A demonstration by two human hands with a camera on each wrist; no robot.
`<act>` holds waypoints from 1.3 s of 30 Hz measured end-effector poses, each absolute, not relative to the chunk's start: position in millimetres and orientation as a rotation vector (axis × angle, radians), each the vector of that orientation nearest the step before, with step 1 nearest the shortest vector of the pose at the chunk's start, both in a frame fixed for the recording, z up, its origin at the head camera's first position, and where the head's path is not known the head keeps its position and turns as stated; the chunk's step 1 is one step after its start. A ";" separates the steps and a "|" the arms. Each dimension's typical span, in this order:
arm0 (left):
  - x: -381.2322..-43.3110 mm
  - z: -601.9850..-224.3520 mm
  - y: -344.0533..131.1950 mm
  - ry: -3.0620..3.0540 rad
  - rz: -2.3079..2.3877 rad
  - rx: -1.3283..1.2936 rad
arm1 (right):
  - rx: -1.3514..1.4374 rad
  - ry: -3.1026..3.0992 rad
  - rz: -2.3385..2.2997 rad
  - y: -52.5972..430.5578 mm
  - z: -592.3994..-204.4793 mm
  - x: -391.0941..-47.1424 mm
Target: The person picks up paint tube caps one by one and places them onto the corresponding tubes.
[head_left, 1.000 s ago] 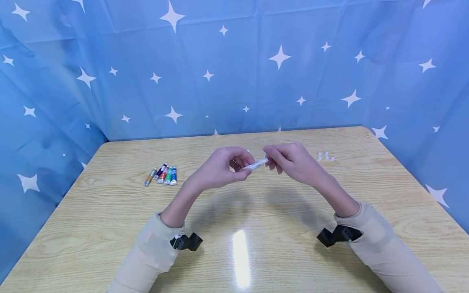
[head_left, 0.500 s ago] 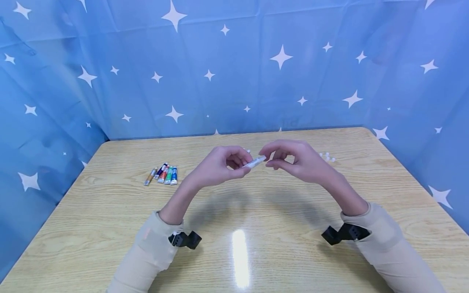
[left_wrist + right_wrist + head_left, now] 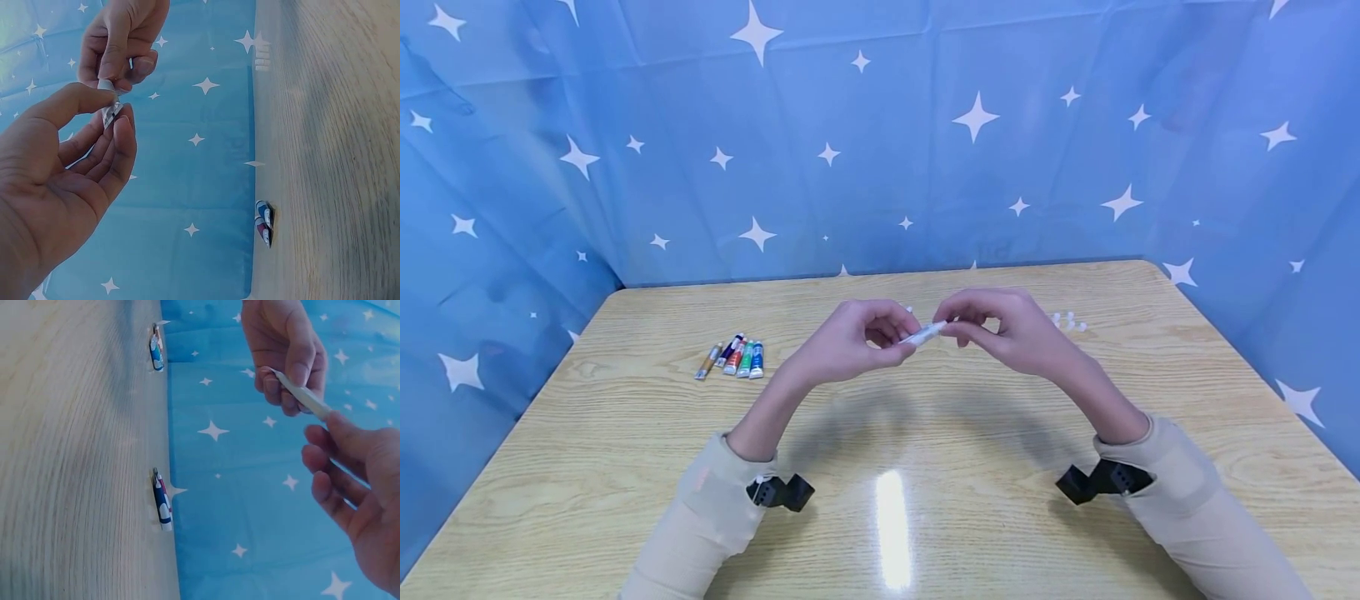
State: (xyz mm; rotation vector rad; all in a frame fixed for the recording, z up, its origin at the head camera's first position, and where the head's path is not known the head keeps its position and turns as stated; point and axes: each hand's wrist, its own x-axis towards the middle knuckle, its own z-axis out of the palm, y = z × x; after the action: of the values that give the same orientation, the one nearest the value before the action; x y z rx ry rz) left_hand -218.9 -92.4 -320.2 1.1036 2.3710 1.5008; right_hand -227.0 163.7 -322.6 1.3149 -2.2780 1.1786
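Observation:
In the head view a white paint tube (image 3: 922, 334) is held above the table, tilted up toward the right. My left hand (image 3: 857, 343) pinches its flat end between thumb and fingers. Thumb and forefinger of my right hand (image 3: 1011, 332) close on the other end, hiding its tip. The right wrist view gives the pale tube (image 3: 309, 400) lengthwise, spanning both hands. From the left wrist, the tube's crimped silvery end (image 3: 112, 112) shows by the left thumb, with the right hand (image 3: 122, 47) just beyond.
Several paint tubes (image 3: 735, 358), gold, purple, red, green and blue, lie side by side at the left of the wooden table (image 3: 625, 467). Small white pieces (image 3: 1070, 320) lie at the back right, behind the right hand. A blue curtain (image 3: 865, 167) with white stars hangs beyond the table.
The right hand parts from the tube's end half a second ago, fingers spread a little, and now pinches it again. The left hand stays nearly still with the tube.

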 end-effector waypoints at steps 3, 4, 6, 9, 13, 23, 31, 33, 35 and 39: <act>-218.0 -319.8 -91.2 2.389 1.495 1.113 | 1.290 -2.307 1.168 163.3 -322.4 -226.1; -217.5 -319.6 -90.8 2.398 1.493 1.117 | 1.285 -2.313 1.169 163.2 -322.4 -225.9; -216.8 -319.3 -89.9 2.414 1.488 1.125 | 1.283 -2.318 1.175 163.3 -322.4 -225.6; -215.4 -318.6 -88.7 2.436 1.484 1.125 | 1.288 -2.314 1.186 163.1 -323.1 -225.6; -213.6 -317.5 -87.5 2.462 1.486 1.109 | 1.300 -2.295 1.191 161.2 -324.9 -226.2; -209.5 -315.4 -82.0 2.514 1.513 1.116 | 1.252 -2.260 1.121 157.7 -327.8 -226.4; -207.0 -315.2 -76.2 2.586 1.534 1.201 | 1.172 -2.247 1.124 156.0 -331.0 -226.5; -206.7 -315.9 -75.0 2.607 1.537 1.211 | 1.156 -2.249 1.129 155.8 -331.6 -226.5; -206.5 -316.6 -74.2 2.629 1.538 1.219 | 1.143 -2.252 1.131 155.5 -331.9 -226.3; -206.2 -318.3 -72.8 2.683 1.544 1.233 | 1.116 -2.267 1.155 154.7 -331.4 -225.4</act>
State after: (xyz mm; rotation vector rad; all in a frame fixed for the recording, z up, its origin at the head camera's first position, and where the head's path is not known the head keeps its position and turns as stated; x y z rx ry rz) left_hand -206.2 -72.8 -318.3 1.2327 2.6833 1.5438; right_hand -225.4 154.7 -331.4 1.1160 -2.2673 1.1551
